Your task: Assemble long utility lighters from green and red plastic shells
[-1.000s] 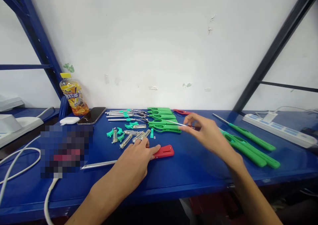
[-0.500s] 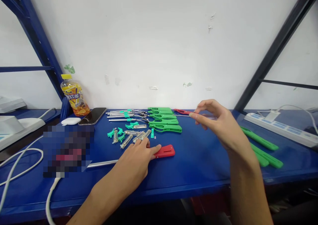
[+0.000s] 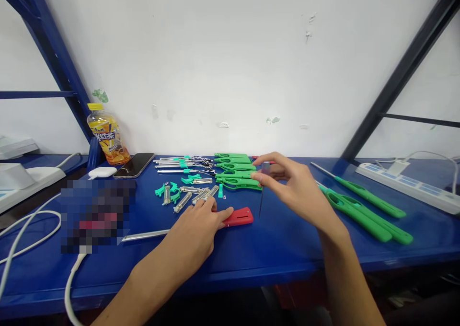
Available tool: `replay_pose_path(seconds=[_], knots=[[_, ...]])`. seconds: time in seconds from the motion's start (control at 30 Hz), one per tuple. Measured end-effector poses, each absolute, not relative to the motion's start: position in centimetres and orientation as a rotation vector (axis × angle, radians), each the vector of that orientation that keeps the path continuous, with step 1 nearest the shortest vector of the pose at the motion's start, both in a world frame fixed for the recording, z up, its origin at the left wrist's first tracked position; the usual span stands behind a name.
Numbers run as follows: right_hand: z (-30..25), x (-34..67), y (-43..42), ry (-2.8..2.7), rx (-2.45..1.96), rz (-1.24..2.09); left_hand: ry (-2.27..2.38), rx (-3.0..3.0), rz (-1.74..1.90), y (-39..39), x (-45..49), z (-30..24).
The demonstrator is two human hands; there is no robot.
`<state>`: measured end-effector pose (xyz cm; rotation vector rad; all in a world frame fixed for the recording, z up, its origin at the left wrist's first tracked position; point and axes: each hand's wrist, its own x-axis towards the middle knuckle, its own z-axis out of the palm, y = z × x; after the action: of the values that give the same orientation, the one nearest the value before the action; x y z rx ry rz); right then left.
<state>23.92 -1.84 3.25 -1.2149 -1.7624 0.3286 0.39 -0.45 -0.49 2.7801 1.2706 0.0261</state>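
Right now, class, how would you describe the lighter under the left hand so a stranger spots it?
On the blue table, find the left hand. Under it lies the long-nosed lighter, its metal tube pointing left and its slotted handle showing on the right. Unlike the green lighters at far right, its handle is red.

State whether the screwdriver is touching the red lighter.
Apart: the head view shows a strip of blue table between the screwdriver and the right end of the red lighter.

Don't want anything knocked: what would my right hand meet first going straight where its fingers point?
Probably the nearby green handles, though your right hand may be high enough to pass over them.
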Motion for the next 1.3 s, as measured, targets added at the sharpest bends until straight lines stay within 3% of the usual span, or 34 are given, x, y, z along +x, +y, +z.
replay_pose_path(seconds=[1.3], knots=[[3.7, 23.5, -2.6, -1.953, -1.054, 0.49, 1.269, 2.802, 0.01, -0.6, 0.4, -0.2]])
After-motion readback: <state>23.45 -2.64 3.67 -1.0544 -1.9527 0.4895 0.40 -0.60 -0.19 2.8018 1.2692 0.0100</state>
